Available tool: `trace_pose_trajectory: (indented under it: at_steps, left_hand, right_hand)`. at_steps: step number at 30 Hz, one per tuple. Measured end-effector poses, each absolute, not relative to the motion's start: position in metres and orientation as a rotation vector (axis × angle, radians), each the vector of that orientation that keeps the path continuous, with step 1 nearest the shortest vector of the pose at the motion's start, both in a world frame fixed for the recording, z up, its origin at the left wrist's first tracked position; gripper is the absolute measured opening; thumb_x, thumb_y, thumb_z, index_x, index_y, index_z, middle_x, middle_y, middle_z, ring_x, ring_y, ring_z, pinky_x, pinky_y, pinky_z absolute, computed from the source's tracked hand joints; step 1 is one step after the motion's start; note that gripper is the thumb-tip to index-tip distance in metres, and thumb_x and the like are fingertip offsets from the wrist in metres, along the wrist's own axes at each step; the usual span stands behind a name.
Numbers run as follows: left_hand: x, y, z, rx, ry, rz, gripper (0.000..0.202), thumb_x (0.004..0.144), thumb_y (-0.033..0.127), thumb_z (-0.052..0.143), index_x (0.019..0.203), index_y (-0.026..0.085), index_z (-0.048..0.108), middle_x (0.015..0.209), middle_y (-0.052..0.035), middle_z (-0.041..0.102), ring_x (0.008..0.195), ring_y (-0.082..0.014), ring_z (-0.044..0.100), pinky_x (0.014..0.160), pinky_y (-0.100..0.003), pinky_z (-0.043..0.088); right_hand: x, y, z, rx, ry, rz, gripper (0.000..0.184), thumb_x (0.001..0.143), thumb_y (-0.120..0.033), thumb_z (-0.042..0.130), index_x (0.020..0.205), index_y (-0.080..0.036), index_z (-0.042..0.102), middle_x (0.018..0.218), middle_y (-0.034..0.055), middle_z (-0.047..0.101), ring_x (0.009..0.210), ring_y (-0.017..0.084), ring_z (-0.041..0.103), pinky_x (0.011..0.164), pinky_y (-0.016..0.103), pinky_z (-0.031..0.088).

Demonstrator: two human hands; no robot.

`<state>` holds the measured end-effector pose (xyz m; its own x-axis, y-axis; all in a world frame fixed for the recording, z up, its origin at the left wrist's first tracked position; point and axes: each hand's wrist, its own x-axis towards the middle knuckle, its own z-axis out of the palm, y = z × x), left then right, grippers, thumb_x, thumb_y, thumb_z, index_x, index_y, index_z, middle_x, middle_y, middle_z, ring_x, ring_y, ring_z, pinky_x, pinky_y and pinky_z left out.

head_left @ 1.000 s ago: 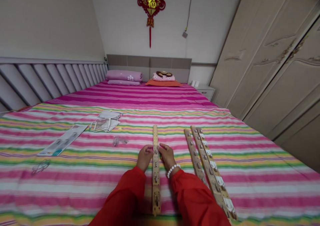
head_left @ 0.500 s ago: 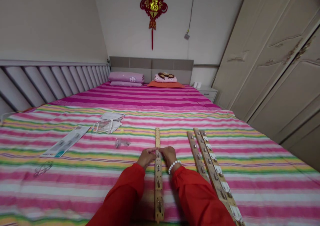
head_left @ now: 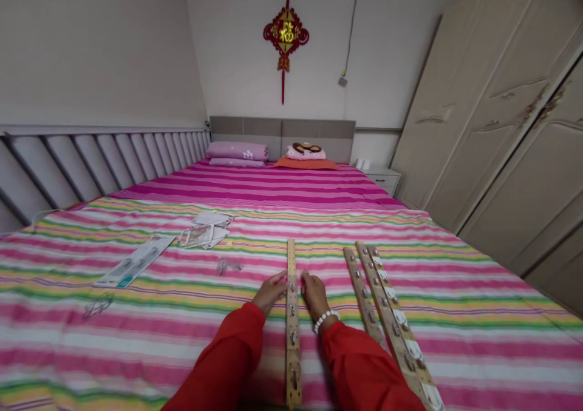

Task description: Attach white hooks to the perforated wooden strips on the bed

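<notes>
A long wooden strip with holes and metal hooks (head_left: 292, 326) lies lengthwise on the striped bedspread (head_left: 455, 314) in front of me. My left hand (head_left: 270, 292) rests on the left side of the strip, its fingertips at a metal hook near the strip's middle. My right hand (head_left: 314, 291), with a white bead bracelet on the wrist, touches the same spot from the right. Both arms wear red sleeves. Two more wooden strips with hooks (head_left: 387, 314) lie side by side to the right, apart from my hands.
Opened plastic packets (head_left: 206, 232) and a printed card (head_left: 135, 260) lie on the bedspread to the left, with loose metal hooks (head_left: 226, 266) nearby. Pillows (head_left: 237, 152) lie at the headboard. A wardrobe (head_left: 510, 138) stands to the right, a padded rail (head_left: 91, 162) to the left.
The view has shifted up and to the left. My hands stay at the same hook on the middle strip, with the fingers slightly more spread than a second ago.
</notes>
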<state>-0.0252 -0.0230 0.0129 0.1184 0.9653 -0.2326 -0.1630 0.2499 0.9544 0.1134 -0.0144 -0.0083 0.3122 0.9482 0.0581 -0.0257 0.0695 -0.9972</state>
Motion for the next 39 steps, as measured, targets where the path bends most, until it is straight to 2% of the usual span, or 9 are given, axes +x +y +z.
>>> trace_pose_trajectory:
  at_steps: [3,5,7,10,18,22,28,34,39]
  left_hand:
    - [-0.038,-0.023,0.018,0.914,1.153,1.139,0.064,0.056,0.036,0.078,0.114,0.011,0.065,0.056,0.0051,0.053,0.051,-0.0071,0.045,0.051,-0.021,0.033]
    - [-0.055,-0.02,0.02,0.971,1.294,1.295,0.054,0.057,0.038,0.074,0.102,0.01,0.068,0.058,0.0026,0.056,0.053,-0.0097,0.048,0.053,-0.023,0.036]
    - [-0.076,-0.015,0.023,1.061,1.524,1.481,0.038,0.057,0.037,0.07,0.086,0.012,0.069,0.064,-0.0006,0.06,0.06,-0.0138,0.053,0.06,-0.026,0.042]
    - [-0.105,-0.006,0.025,1.198,1.863,1.634,0.027,0.058,0.034,0.065,0.078,0.016,0.066,0.066,-0.0014,0.06,0.064,-0.0182,0.055,0.068,-0.031,0.045]
    - [-0.12,0.005,0.025,1.309,1.969,1.548,0.004,0.056,0.017,0.063,0.054,0.02,0.06,0.053,0.0005,0.054,0.059,-0.0188,0.053,0.067,-0.031,0.041]
    - [-0.112,-0.001,0.024,1.292,1.902,1.572,0.001,0.059,0.018,0.061,0.058,0.018,0.061,0.056,-0.001,0.059,0.057,-0.0169,0.052,0.065,-0.031,0.043]
    - [-0.073,-0.01,0.032,1.271,1.496,1.589,0.025,0.059,0.032,0.068,0.078,0.016,0.066,0.067,-0.0022,0.065,0.064,-0.0149,0.058,0.066,-0.028,0.048]
    - [-0.019,-0.019,0.044,1.367,1.209,1.355,0.025,0.054,0.031,0.076,0.072,0.016,0.067,0.066,-0.0018,0.065,0.061,-0.013,0.056,0.061,-0.026,0.047]
    - [0.003,-0.028,0.042,1.458,1.125,1.192,0.018,0.06,0.028,0.073,0.07,0.015,0.067,0.063,-0.0006,0.062,0.058,-0.0115,0.053,0.057,-0.023,0.043]
  right_hand:
    - [0.115,-0.018,-0.007,-1.241,-0.963,1.003,0.051,0.071,-0.065,0.058,0.043,-0.026,0.042,0.031,-0.0065,0.036,0.036,0.013,0.036,0.043,0.029,0.028]
    - [0.116,-0.019,-0.007,-1.211,-0.942,1.057,0.05,0.072,-0.064,0.059,0.045,-0.025,0.043,0.032,-0.0073,0.035,0.037,0.012,0.034,0.043,0.029,0.027]
    - [0.116,-0.02,-0.007,-1.191,-0.922,1.092,0.049,0.073,-0.062,0.058,0.046,-0.025,0.043,0.033,-0.0079,0.034,0.037,0.012,0.033,0.043,0.029,0.027]
    - [0.116,-0.02,-0.007,-1.177,-0.905,1.105,0.048,0.073,-0.062,0.059,0.047,-0.025,0.045,0.034,-0.0081,0.035,0.037,0.012,0.032,0.043,0.029,0.026]
    - [0.116,-0.02,-0.005,-1.125,-0.869,1.142,0.048,0.07,-0.067,0.06,0.057,-0.021,0.054,0.037,-0.0087,0.039,0.036,0.01,0.031,0.04,0.027,0.022]
    - [0.116,-0.022,-0.003,-1.097,-0.834,1.176,0.047,0.069,-0.065,0.063,0.058,-0.02,0.055,0.037,-0.009,0.039,0.036,0.008,0.029,0.039,0.026,0.019]
    - [0.118,-0.027,0.002,-0.992,-0.789,1.269,0.048,0.065,-0.061,0.07,0.052,-0.02,0.049,0.038,-0.0103,0.037,0.034,0.004,0.021,0.036,0.023,0.014]
    - [0.12,-0.031,0.009,-0.92,-0.763,1.312,0.04,0.062,-0.053,0.075,0.069,-0.015,0.064,0.049,-0.0076,0.049,0.034,0.002,0.024,0.035,0.021,0.01]
    - [0.123,-0.031,0.007,-0.897,-0.737,1.312,0.037,0.059,-0.048,0.078,0.072,-0.015,0.068,0.041,-0.0097,0.041,0.035,0.003,0.024,0.036,0.019,0.013]
